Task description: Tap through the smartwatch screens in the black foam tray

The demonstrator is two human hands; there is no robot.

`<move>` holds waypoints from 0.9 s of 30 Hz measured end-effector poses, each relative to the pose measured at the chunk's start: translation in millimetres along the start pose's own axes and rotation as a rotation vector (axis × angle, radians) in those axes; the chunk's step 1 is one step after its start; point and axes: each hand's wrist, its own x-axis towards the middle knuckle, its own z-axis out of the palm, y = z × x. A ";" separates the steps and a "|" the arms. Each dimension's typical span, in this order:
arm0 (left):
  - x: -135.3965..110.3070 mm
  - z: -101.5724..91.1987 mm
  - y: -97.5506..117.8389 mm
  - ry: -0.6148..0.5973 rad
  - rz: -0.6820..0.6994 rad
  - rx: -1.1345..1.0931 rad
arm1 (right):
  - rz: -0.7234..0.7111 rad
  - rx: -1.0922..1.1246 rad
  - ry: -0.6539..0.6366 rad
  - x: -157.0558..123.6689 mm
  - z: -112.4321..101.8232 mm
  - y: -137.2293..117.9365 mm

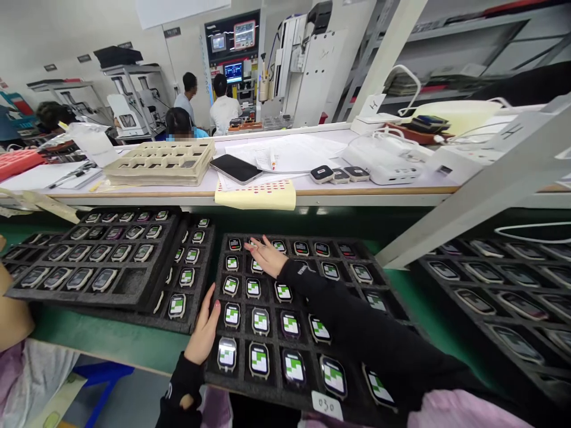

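A black foam tray (273, 326) full of smartwatches lies in front of me, many of their screens lit in green and white. My right hand (267, 258) is over the back rows near the left, fingers stretched out and apart, the fingertips at a watch in the back row. Whether they touch its screen I cannot tell. Along the tray's left edge rests my left hand (203, 327), its fingers extended and holding nothing. Close to it is a smartwatch (227, 353) in the front left pocket. My right sleeve hides several pockets. A label (327, 406) reading 030 is on the front edge.
Stacked foam trays (134, 288) with watches stand at the left, by another person's arm (11, 303). More watches fill a tray (495, 309) at the right, beyond a slanted white post (473, 190). The shelf above holds a phone (236, 169) and a beige tray (160, 172).
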 end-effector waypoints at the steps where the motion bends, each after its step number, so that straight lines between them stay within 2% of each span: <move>1: 0.2 -0.1 -0.1 -0.002 0.001 0.000 | -0.010 -0.005 0.006 6.6 3.4 -4.2; 6: -0.6 -0.2 -0.9 -0.009 0.012 0.009 | -0.020 -0.040 0.011 25.7 14.1 -16.0; 10: -1.5 0.4 1.6 -0.013 0.018 0.028 | -0.020 -0.045 -0.002 18.7 9.1 -13.6; 15: -1.5 0.2 4.2 -0.012 -0.007 0.025 | 0.031 -0.014 -0.012 -19.2 -16.5 13.8; 21: -2.9 3.3 4.9 0.013 -0.042 0.051 | 0.205 -0.016 0.043 -84.8 -58.5 61.2; 24: -6.5 6.7 27.2 0.037 -0.049 0.103 | 0.288 -0.023 0.075 -111.4 -68.9 75.1; 27: -16.0 2.9 71.5 0.039 0.083 0.078 | 0.329 -0.023 0.077 -126.6 -67.5 82.0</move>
